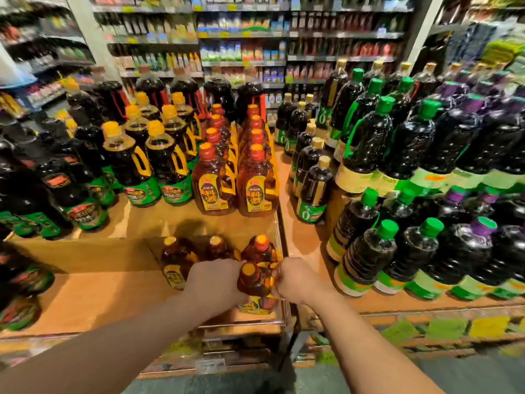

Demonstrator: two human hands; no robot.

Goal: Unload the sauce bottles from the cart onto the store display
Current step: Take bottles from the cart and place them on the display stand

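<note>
Holding one amber bottle (255, 282) between them, both hands are low at the front of the store display (113, 297). The left hand (216, 280) wraps around the bottle's left side with curled fingers. The right hand (298, 280) is curled tight at the bottle's right side, by its yellow handle, and seems to pinch it. The bottle has an orange cap and stands on the lower cardboard step, near the right edge.

Just behind it stand three more amber bottles (216, 248) with the same kind of cap, close together.

Up on the higher step, two rows of amber bottles with red caps (235, 180) stand in the middle. To their left are dark bottles with yellow handles (159, 163) and green labels. Farther left are more dark bottles, but they look blurry.

On the right side, dark bottles with green caps (369, 251) are stacked in layers, well apart from the hands. Some at the far right have purple tops. Store shelves (244, 32) full of goods fill the back.
</note>
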